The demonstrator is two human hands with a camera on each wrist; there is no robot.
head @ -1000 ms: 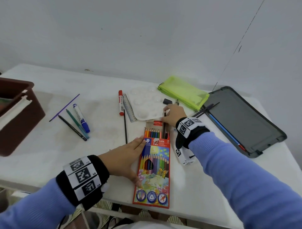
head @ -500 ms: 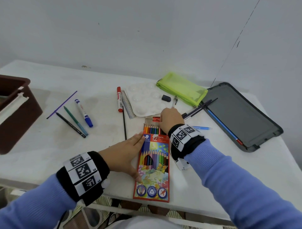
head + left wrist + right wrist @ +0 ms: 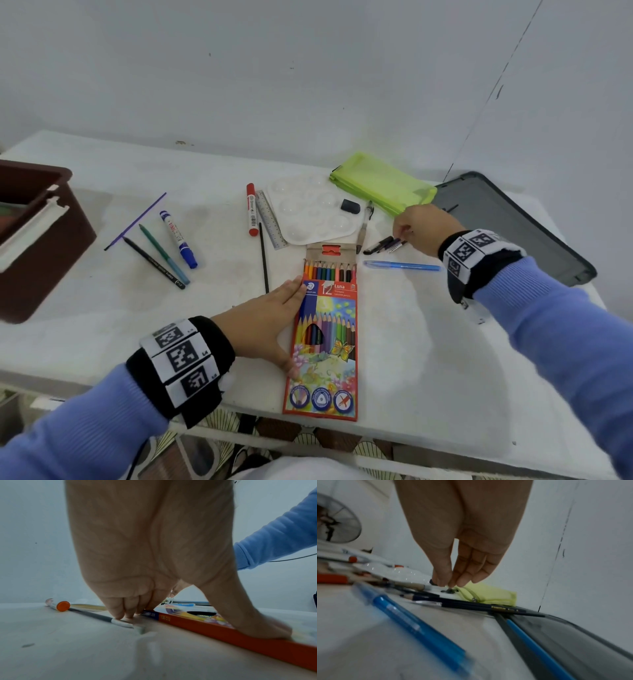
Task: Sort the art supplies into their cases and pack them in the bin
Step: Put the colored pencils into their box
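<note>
Head view: right hand (image 3: 423,228) left pencil box (image 3: 323,342), now over dark pencils (image 3: 385,245), fingers bunched, nothing pinched yet. Left hand (image 3: 265,317) flat, steadying box. More pencils coming next.

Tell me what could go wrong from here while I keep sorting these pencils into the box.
1. The orange cardboard coloured-pencil box overhangs the white table at its near edge; only your left hand pins it, so lifting that hand might let it tip.
2. Its flap is open with pencil tips exposed; a nudge could slide pencils out.
3. Your right hand hovers over the crossed dark pencils; pulling one may roll the others or the blue pen.
</note>
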